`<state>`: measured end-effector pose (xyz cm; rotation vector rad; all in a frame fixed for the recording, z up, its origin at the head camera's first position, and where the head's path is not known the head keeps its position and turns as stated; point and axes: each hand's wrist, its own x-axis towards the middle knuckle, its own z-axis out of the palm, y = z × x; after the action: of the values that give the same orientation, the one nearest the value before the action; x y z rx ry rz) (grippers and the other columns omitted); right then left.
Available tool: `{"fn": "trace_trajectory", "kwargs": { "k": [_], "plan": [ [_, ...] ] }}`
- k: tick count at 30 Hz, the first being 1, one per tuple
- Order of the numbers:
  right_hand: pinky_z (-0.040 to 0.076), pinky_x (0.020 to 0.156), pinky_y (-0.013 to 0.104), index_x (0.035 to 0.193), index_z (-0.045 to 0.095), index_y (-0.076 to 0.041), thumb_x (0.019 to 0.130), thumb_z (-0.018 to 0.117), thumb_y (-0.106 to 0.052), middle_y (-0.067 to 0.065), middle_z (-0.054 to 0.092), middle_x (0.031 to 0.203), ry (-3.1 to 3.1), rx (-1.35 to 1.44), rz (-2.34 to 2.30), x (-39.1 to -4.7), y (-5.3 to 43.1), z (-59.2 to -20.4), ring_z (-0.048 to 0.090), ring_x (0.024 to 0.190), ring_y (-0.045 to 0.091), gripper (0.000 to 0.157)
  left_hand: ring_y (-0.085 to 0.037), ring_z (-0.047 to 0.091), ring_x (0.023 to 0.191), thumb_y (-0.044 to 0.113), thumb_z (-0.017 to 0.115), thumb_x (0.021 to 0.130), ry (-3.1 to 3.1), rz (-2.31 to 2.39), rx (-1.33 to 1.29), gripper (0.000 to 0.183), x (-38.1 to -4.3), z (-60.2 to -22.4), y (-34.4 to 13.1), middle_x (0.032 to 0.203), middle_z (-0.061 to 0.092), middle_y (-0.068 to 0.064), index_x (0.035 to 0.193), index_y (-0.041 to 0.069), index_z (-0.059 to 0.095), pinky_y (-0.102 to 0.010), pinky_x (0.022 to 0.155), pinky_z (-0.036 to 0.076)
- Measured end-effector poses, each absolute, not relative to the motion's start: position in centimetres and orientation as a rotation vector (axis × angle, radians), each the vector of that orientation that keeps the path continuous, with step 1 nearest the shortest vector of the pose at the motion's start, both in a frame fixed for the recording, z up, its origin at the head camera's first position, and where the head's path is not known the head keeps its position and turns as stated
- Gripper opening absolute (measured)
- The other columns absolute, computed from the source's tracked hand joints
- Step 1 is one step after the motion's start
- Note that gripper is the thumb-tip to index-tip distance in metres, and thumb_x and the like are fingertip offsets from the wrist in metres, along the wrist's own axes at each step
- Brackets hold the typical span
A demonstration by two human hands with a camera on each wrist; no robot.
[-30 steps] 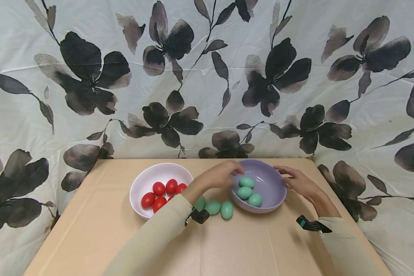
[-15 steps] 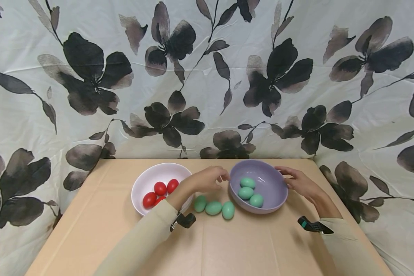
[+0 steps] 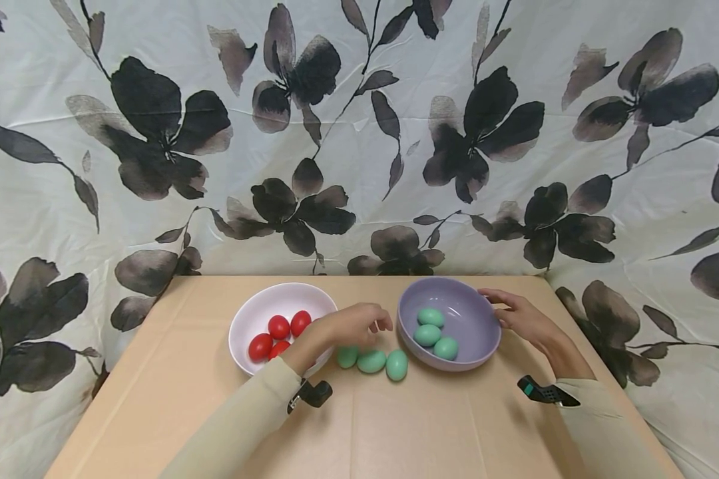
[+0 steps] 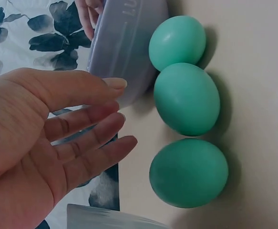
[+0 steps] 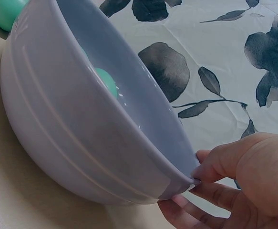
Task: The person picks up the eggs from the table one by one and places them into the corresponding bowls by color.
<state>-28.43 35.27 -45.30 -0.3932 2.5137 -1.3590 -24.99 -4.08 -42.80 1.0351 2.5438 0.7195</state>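
Note:
My left hand [image 3: 356, 322] hovers over the table between two bowls, its fingers loosely bent and nothing in them. Just below it three green eggs [image 3: 371, 362] lie on the tabletop; the left wrist view shows the fingertips apart from these eggs [image 4: 187, 99]. On the right stands a purple bowl [image 3: 476, 332] holding three more green eggs [image 3: 427, 334]. My right hand [image 3: 524, 322] pinches this bowl's right rim, thumb at the edge and fingers on the outside, as the right wrist view shows [image 5: 239, 186].
A pale pink bowl [image 3: 245, 319] with several red eggs [image 3: 278, 326] stands at left, partly hidden by the left forearm. The tan table [image 3: 407, 426] ends at a floral cloth [image 3: 395, 153] hanging behind. Black cameras [image 3: 311, 394] sit on both wrists.
My left hand has drawn back leftward from over the purple bowl and lowered toward the loose green eggs. The right hand stays at the bowl's rim.

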Motion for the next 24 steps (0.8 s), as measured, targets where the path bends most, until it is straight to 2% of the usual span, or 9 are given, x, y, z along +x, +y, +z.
{"fn": "trace_trajectory", "kwargs": {
  "k": [11,24],
  "plan": [
    [0.05,0.102,0.059,0.155,0.038,-0.006,0.103,0.051,-0.008,0.026,0.041,0.155,2.529,-0.398,-1.359,-28.4,35.3,-45.3,0.052,0.13,0.05,0.054,-0.029,0.064,0.113,0.003,0.072,0.088,2.507,0.701,0.98,0.035,-24.5,-43.3,-4.0,0.122,0.067,-0.013,0.123,0.003,0.068,-0.028,0.092,0.055],
    [0.05,0.103,0.06,0.155,0.039,-0.006,0.103,0.05,-0.008,0.026,0.042,0.154,2.534,-0.401,-1.346,-28.6,35.3,-45.6,0.051,0.131,0.049,0.053,-0.018,0.061,0.101,0.006,0.081,0.082,2.516,0.564,0.943,0.037,-24.3,-44.1,-3.2,0.11,0.069,-0.005,0.117,0.007,0.071,-0.024,0.09,0.053]
  ]
}}
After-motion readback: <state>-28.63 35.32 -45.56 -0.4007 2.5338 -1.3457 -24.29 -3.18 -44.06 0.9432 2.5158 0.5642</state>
